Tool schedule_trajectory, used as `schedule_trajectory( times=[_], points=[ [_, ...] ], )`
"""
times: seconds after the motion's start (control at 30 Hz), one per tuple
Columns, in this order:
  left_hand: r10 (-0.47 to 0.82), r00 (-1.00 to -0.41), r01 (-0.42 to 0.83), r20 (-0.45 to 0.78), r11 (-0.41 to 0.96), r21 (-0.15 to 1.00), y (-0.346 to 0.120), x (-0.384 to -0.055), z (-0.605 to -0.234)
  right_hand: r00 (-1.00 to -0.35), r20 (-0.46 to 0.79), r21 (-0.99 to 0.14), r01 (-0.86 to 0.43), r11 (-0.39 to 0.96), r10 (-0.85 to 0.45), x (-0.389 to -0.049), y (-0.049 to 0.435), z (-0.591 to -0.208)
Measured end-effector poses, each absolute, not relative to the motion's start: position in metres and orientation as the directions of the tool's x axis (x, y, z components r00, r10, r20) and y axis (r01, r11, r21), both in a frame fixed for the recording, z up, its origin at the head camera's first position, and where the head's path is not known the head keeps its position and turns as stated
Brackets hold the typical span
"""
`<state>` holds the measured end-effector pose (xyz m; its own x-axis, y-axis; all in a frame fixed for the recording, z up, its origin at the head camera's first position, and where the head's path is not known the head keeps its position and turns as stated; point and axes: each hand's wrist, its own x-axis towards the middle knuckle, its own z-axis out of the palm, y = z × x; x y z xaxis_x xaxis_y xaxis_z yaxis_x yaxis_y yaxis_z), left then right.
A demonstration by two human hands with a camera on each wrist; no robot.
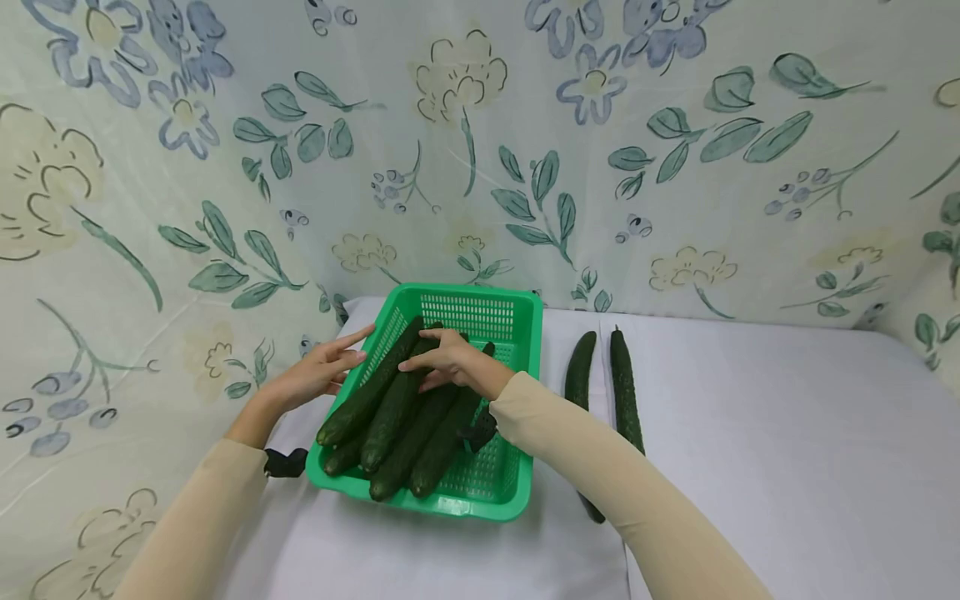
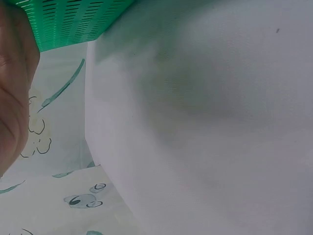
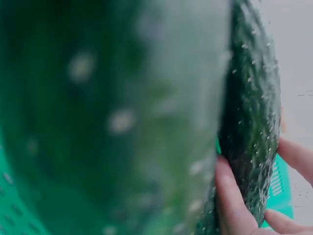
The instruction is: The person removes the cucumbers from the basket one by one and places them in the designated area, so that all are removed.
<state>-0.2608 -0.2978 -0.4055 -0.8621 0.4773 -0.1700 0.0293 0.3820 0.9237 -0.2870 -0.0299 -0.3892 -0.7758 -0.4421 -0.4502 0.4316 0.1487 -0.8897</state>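
Note:
A green plastic basket [image 1: 536,350] holds several dark green cucumbers, heaped lengthwise towards its left side. My right hand [image 1: 459,363] reaches into it from the right and grips one cucumber [image 3: 252,112] near its far end. In the right wrist view, fingers [image 3: 230,193] lie on both sides of that bumpy cucumber, while another one, large and blurred, fills the left of the view. My left hand [image 1: 321,368] is at the basket's left side, fingers extended along the rim. Only its edge shows in the left wrist view, beside the slotted basket wall [image 2: 73,22].
Two more cucumbers lie on the white tablecloth [image 1: 765,450] right of the basket: a curved one [image 1: 581,371], partly behind my right sleeve, and a straighter one [image 1: 625,392]. A floral cloth [image 1: 465,217] hangs behind the table and on the left.

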Motion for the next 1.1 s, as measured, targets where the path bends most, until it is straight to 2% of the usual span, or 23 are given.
schedule_trajectory(
  times=[0.3,0.8,1.1],
  points=[
    [0.458,-0.870,0.015,-0.181,0.392,0.920,-0.297,-0.261,-0.403,-0.791,-0.450,-0.891,0.432,0.142,-0.414,-0.287,-0.028,-0.384],
    [0.468,-0.866,0.003,-0.174,0.353,0.936,-0.298,-0.265,-0.402,-0.798,-0.403,-0.891,0.453,-0.005,-0.448,-0.286,-0.016,-0.360],
    [0.456,-0.873,0.009,-0.173,0.370,0.929,-0.296,-0.263,-0.403,-0.804,-0.382,-0.892,0.450,-0.047,-0.455,-0.291,0.001,-0.343]
  ],
)
